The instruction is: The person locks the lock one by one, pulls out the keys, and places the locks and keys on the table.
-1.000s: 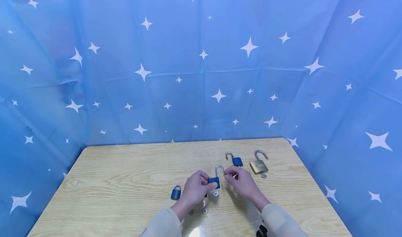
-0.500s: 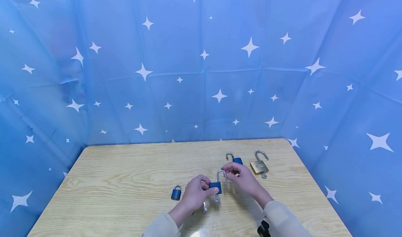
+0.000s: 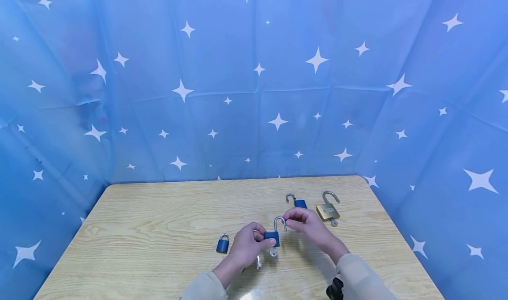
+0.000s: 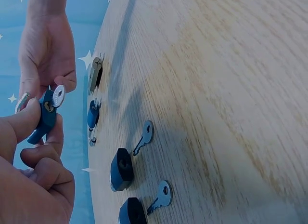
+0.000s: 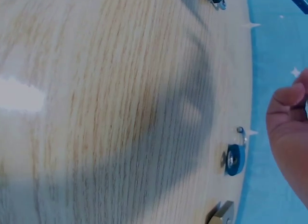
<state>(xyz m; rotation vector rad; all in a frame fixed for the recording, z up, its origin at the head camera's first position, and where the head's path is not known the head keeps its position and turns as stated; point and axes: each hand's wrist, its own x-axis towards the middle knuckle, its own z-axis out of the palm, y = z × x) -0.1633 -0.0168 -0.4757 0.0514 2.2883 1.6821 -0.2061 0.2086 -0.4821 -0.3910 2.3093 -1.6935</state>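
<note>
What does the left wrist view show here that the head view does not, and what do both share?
Only the left wrist view shows two loose keys lying flat beside black-capped pieces on the table, and the key in the held padlock's underside. Only the head view shows the brass padlock with its open shackle and the starred blue backdrop in full. Both show the left hand gripping the blue padlock, with the right hand at its shackle.

Padlock (image 3: 271,238) in hand: blue, silver shackle. Second padlock (image 3: 327,210): brass. Table (image 3: 158,220): pale wood grain. Backdrop (image 3: 254,84): blue, white stars. Sleeves (image 3: 359,278): beige.
</note>
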